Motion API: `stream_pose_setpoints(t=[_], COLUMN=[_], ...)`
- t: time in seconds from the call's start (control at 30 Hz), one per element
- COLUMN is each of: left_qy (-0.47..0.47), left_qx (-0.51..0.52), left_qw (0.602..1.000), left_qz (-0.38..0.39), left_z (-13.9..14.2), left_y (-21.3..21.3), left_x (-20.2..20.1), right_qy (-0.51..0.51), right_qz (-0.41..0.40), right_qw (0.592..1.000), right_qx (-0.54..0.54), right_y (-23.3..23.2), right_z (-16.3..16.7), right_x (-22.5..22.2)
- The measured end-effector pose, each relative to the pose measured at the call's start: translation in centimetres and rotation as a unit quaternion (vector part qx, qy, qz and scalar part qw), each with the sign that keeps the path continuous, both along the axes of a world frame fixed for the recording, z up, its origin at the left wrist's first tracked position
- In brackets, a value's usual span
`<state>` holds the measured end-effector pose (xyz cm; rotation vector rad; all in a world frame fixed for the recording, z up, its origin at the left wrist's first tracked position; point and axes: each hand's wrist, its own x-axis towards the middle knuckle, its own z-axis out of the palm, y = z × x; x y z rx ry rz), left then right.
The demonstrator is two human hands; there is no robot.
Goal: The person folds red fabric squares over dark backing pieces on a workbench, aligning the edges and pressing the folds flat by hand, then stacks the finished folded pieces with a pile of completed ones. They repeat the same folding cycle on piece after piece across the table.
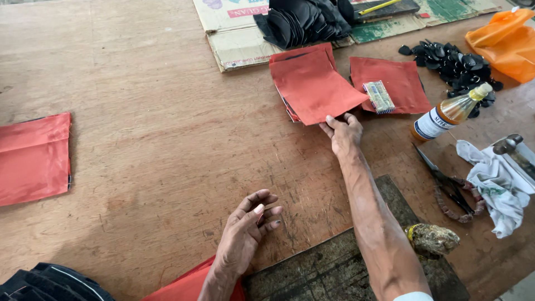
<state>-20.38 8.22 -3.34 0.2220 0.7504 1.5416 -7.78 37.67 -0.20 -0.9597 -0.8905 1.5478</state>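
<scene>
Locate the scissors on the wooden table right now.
In the head view, the dark-bladed scissors lie on the right side of the wooden table, beside the crumpled white cloth and below the yellow-capped bottle.

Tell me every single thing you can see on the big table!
table: one, brown wood, under everything
red fabric stack: one, red, top middle, corner lifted
second red fabric piece: one, red, right of the stack
small packet: one, pale and patterned, on the second red piece
red fabric at left: one, red, left edge
cardboard: flattened, brown, top
black pieces pile: many, black, on the cardboard
small black bits: many, black, top right
orange bag: one, top right corner
bottle: one, amber, yellow cap, lying right
scissors: one, dark, right
white cloth: one, far right
dark board: one, bottom middle
left hand: empty, resting on the table
right hand: pinching the stack's corner
</scene>
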Motion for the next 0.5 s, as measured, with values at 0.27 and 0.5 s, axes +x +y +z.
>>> stream_pose_setpoints(t=[0.27,0.5], left_qy=[0.066,0.116], left_qx=[-0.022,-0.043], left_qw=[0.997,0.991], left_qz=[-0.035,-0.049], left_z=[1.2,1.8], left_y=[0.2,-0.2], left_x=[0.3,0.8], right_qy=[-0.087,-0.007], right_qz=[0.037,0.032], right_qw=[0.993,0.999], right_qx=[-0.075,-0.033], right_y=[-0.6,-1.3], right_z=[1.6,1.5], right_x=[-1.5,-2.1])
